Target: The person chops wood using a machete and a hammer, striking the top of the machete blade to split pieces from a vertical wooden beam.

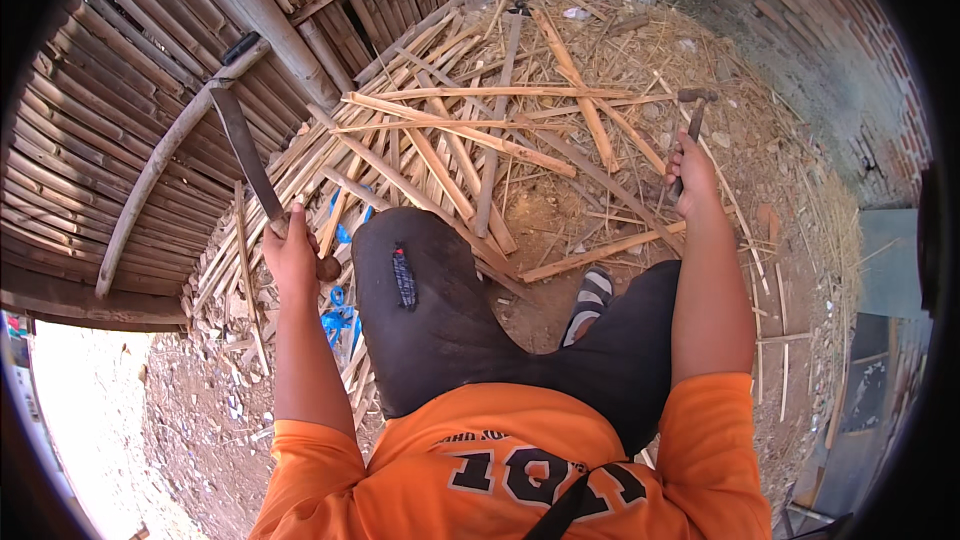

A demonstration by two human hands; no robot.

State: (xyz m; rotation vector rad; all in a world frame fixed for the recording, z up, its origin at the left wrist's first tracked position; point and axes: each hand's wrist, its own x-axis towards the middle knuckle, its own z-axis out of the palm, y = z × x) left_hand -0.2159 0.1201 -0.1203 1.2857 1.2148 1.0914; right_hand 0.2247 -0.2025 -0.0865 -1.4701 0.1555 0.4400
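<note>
My left hand (291, 252) is closed around the handle of a machete (246, 152), whose long dark blade points up and away to the left. The rounded wooden butt of its handle shows below my fingers. On the right, my right hand (692, 175) grips a hammer (696, 97) by its handle, with the metal head raised upward. Both tools are held apart from the wood. Between and beyond my hands lies a loose heap of split wooden strips (480, 145), some touching the ground and others crossing over one another.
A bamboo-slat wall with wooden poles (165, 155) rises at the left. A brick wall (800, 20) stands at the far right. Blue plastic scraps (335, 324) lie beside my left knee. My sandalled foot (590, 302) rests on dirt ground, near straw and litter.
</note>
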